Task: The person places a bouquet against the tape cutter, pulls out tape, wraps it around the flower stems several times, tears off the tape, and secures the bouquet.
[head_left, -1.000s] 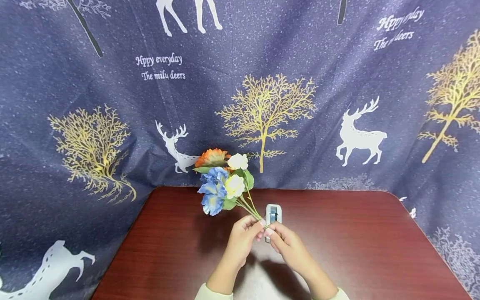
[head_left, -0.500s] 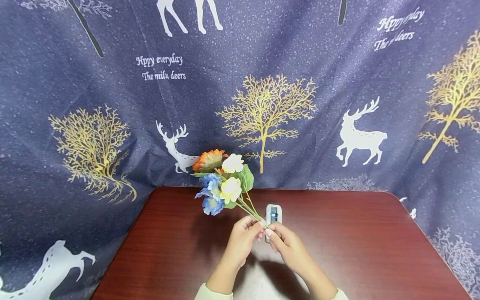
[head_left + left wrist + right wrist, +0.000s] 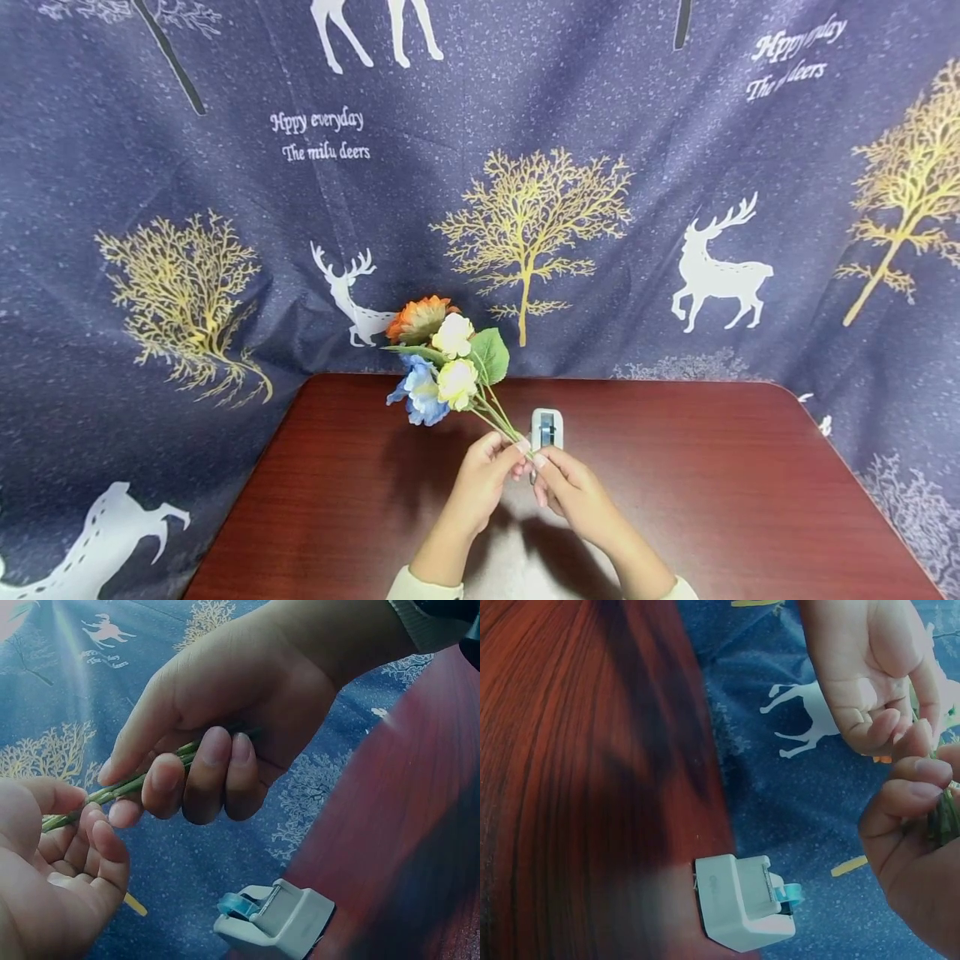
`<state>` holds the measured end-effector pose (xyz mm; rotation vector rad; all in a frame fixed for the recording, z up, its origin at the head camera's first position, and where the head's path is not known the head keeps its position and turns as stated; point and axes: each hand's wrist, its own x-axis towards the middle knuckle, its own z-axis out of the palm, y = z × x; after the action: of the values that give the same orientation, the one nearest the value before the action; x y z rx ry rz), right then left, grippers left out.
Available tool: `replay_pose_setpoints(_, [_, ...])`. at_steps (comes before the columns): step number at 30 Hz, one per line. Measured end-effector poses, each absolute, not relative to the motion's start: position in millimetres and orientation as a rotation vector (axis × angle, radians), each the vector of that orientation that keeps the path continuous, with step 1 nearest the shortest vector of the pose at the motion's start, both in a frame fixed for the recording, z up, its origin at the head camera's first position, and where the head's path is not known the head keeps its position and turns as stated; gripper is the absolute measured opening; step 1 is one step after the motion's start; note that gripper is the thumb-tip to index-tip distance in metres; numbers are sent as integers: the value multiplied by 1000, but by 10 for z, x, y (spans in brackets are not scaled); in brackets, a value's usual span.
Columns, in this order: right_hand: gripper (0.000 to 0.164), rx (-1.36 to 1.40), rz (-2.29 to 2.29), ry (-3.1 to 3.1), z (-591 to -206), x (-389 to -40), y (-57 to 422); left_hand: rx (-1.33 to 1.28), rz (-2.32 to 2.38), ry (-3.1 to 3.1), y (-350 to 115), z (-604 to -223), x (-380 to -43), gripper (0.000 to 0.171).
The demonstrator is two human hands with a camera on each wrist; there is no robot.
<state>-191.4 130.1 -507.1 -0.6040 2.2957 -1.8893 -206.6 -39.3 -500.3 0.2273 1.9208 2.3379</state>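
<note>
A small bouquet of artificial flowers leans up and to the left over the table in the head view: an orange flower [image 3: 420,321], a blue flower [image 3: 420,393], two cream flowers [image 3: 457,383] and a green leaf [image 3: 491,357]. My left hand [image 3: 482,479] pinches the stems [image 3: 112,793] between thumb and forefinger. Just right of it, my right hand [image 3: 576,492] grips the lower stems, its fingers curled round them in the left wrist view. Behind the hands stands a white tape dispenser [image 3: 547,423] with a blue roll, partly hidden by the right hand in the head view.
The hands are above a dark red wooden table [image 3: 712,467] with rounded far corners. Right behind its back edge hangs a blue cloth [image 3: 585,100] printed with white deer and golden trees.
The bouquet has turned about its stems: the cream flowers have shifted left, the blue flower shows narrower and the green leaf shows more fully. Both hands stay almost in place.
</note>
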Motion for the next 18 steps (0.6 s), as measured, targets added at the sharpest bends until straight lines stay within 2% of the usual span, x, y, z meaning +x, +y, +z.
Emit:
replay_pose_setpoints(9, [22,-731,-1946,2292,-5075,-1914,1323,264,2296,1973,-397,-5001,-2066,27])
replay_pose_setpoints(18, [19,-648,-1834,2503,-5053,-1891,1297,257,2301,2032,-388,-5005,-2068,40])
